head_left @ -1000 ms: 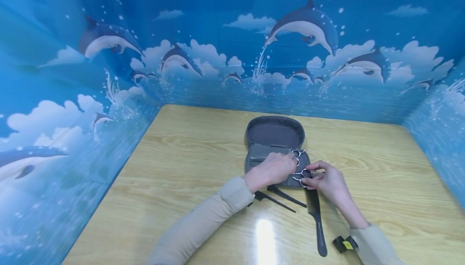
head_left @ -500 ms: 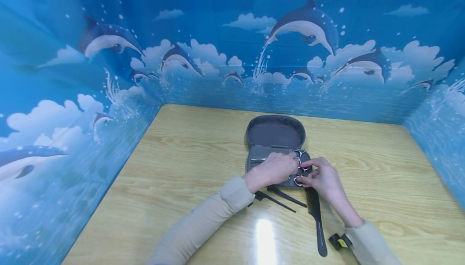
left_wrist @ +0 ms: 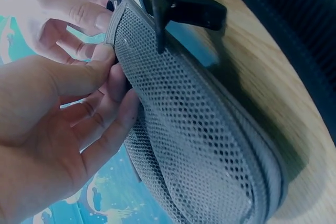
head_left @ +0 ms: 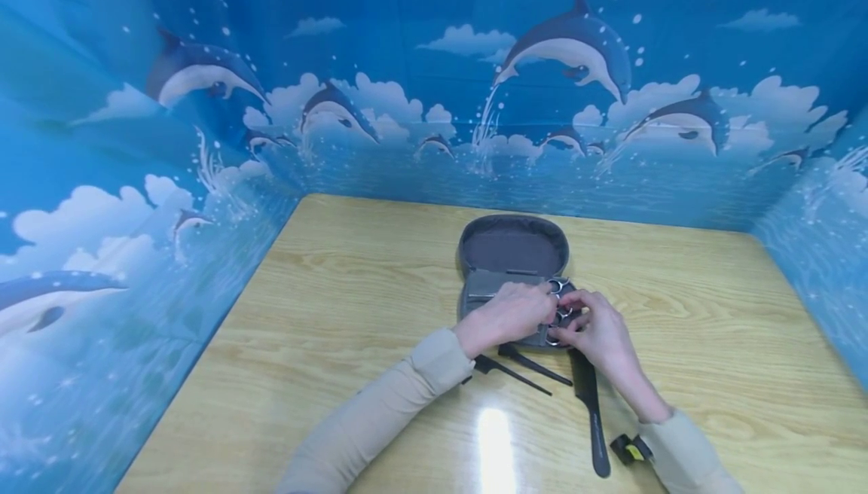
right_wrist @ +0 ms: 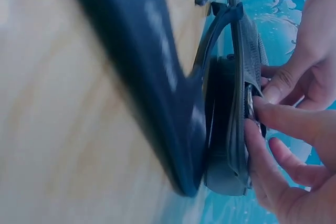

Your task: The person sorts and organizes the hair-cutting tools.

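A grey zip case (head_left: 515, 249) lies unfolded on the table, with a mesh side (left_wrist: 178, 114) in the left wrist view. My left hand (head_left: 515, 311) reaches over its near half and pinches the edge of the inner panel between thumb and fingers. At the case's right side, my right hand (head_left: 600, 332) pinches the finger rings of a pair of scissors (head_left: 563, 315); the blades are hidden behind the panel and fingers. Just above sits another silver scissor ring (head_left: 556, 285). Both hands' fingertips meet closely in the right wrist view.
A wide black comb (head_left: 591, 419) lies in front of the case, its handle toward me. Two thin-handled black combs, a left one (head_left: 518, 377) and a right one (head_left: 539, 366), rest by the left forearm. A dolphin-print curtain (head_left: 434, 102) surrounds the wooden table (head_left: 339, 275).
My right hand has moved left with the scissors, so their rings are now closer to the left hand and over the case. The left hand has stayed in place.
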Demonstrator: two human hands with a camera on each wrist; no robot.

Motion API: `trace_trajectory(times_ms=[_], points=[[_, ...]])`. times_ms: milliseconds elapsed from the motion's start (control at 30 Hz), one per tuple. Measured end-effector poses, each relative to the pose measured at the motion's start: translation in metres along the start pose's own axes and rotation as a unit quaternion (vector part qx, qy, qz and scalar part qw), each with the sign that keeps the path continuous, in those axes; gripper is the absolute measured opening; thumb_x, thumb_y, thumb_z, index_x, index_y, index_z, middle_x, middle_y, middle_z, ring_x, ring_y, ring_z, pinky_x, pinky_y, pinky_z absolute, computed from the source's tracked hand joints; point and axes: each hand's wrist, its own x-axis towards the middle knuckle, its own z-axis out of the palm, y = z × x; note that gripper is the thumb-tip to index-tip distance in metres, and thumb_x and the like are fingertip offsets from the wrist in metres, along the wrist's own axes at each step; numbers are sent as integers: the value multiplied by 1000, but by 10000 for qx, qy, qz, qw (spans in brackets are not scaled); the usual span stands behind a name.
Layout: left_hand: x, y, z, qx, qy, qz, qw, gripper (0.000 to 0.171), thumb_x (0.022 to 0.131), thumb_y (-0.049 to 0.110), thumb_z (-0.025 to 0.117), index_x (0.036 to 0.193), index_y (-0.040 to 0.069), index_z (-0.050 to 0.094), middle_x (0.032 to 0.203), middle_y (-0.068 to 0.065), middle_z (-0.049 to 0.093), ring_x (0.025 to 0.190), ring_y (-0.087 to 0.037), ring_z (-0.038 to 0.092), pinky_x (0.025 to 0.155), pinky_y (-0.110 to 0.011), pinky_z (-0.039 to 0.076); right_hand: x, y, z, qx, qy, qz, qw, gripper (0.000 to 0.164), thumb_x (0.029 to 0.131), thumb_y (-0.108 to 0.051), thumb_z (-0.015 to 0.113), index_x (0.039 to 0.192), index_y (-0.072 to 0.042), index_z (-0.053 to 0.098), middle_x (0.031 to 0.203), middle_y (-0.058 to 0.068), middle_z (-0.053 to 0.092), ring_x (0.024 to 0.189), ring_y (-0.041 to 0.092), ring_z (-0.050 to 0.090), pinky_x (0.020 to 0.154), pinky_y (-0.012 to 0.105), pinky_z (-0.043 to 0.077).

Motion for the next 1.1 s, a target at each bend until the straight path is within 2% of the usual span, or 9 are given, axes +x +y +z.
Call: trace_trajectory(times_ms=[67, 233, 300, 533, 700, 833, 967, 1033, 1100], points=[[0, -1, 0, -45, 5, -36, 10000, 10, 98, 18, 68, 98, 26, 74, 130, 5, 65, 89, -8, 67, 59, -24, 52, 0, 0, -1, -46, -14, -38, 10000, 46, 74, 0, 87, 114, 3, 63, 110, 21, 56, 70, 17, 69, 57, 21, 53], [-1, -1, 4, -69, 6, -76, 9999, 7, 94, 20, 72, 96, 27, 74, 105, 11, 65, 80, -6, 64, 62, -24, 53, -2, 2, -6, -123, -70, -76, 9999, 51, 74, 1, 88, 119, 2, 63, 116, 26, 53, 79, 29, 72, 60, 22, 55], [-2, -1, 5, -73, -3, -70, 9999, 9, 93, 19, 74, 97, 27, 75, 101, 11, 65, 82, -7, 65, 63, -24, 53, -2, 3, -10, -144, -89, -88, 9998, 50, 75, 2, 87, 120, 1, 63, 118, 27, 54, 82, 31, 72, 62, 24, 57], [-1, -1, 8, -68, 62, -51, 9999, 6, 92, 22, 75, 96, 27, 75, 102, 12, 66, 82, -7, 66, 64, -24, 53, 3, 9, -16, -391, 185, -149, 9990, 44, 79, 1, 83, 120, -1, 66, 115, 28, 57, 91, 38, 68, 74, 46, 61], [-1, -2, 8, -57, 109, -37, 9999, 4, 95, 24, 72, 96, 27, 75, 101, 12, 66, 83, -6, 66, 64, -24, 53, 10, 14, -18, -124, 178, -152, 9996, 40, 89, -3, 76, 127, 2, 63, 123, 30, 56, 100, 43, 67, 81, 48, 60], [-2, -3, 7, -206, 171, 3, 9996, 4, 95, 26, 72, 97, 27, 75, 99, 13, 66, 84, -5, 66, 66, -23, 54, 16, 15, -19, 93, 114, -111, 9998, 43, 95, -6, 70, 135, 3, 57, 128, 31, 59, 103, 46, 68, 84, 51, 59], [-8, -13, 3, -446, 524, -60, 9976, 6, 95, 31, 72, 99, 28, 74, 100, 13, 66, 86, -6, 67, 65, -24, 54, 19, 15, -18, 55, 107, -18, 9999, 45, 97, -9, 68, 138, 3, 54, 125, 30, 64, 102, 46, 69, 84, 53, 58], [-15, -23, 0, -638, 848, -269, 9940, 8, 96, 32, 71, 101, 26, 74, 100, 12, 66, 86, -7, 67, 66, -24, 55, 19, 16, -18, 45, 104, 51, 9999, 45, 97, -10, 68, 139, 3, 54, 126, 29, 64, 102, 45, 69, 85, 53, 58], [-24, -35, -3, -813, 1201, -620, 9875, 10, 97, 30, 70, 103, 23, 72, 101, 9, 66, 86, -9, 67, 68, -25, 55, 19, 16, -18, 59, 99, 147, 9998, 45, 98, -11, 67, 139, 3, 55, 128, 27, 64, 104, 44, 69, 87, 53, 57]])
